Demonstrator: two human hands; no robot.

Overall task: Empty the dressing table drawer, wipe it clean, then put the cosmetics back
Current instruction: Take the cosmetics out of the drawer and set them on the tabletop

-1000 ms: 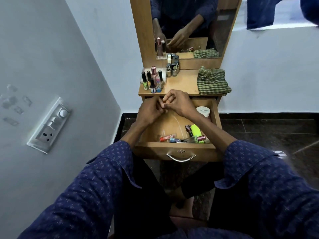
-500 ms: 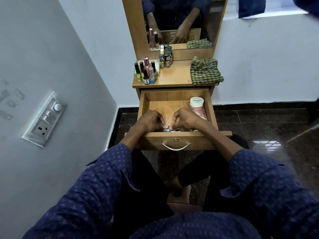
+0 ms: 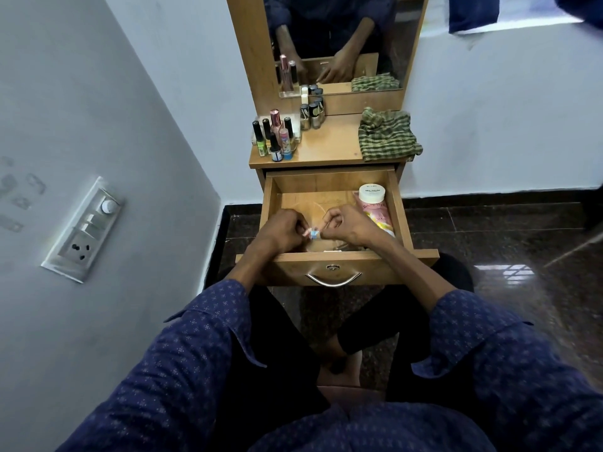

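The wooden drawer (image 3: 399,207) of the dressing table is pulled out. Both my hands are inside it near the front. My left hand (image 3: 280,231) has curled fingers pinching a small pink-and-blue cosmetic item (image 3: 312,235). My right hand (image 3: 349,225) is curled too and pinches a thin pale stick-like item (image 3: 325,225); what it is I cannot tell. A white nail polish jar (image 3: 371,192) and a pink tube (image 3: 378,217) lie at the drawer's right side. Things at the drawer's front are hidden by my hands and its front wall.
Several nail polish bottles (image 3: 277,135) stand on the left of the tabletop (image 3: 329,145). A green checked cloth (image 3: 388,136) lies on its right, below the mirror (image 3: 339,40). A wall with a switch panel (image 3: 85,230) is close on the left.
My hands dropped from just above the drawer's back edge down to its front and closed on small items there. The view tilted down.
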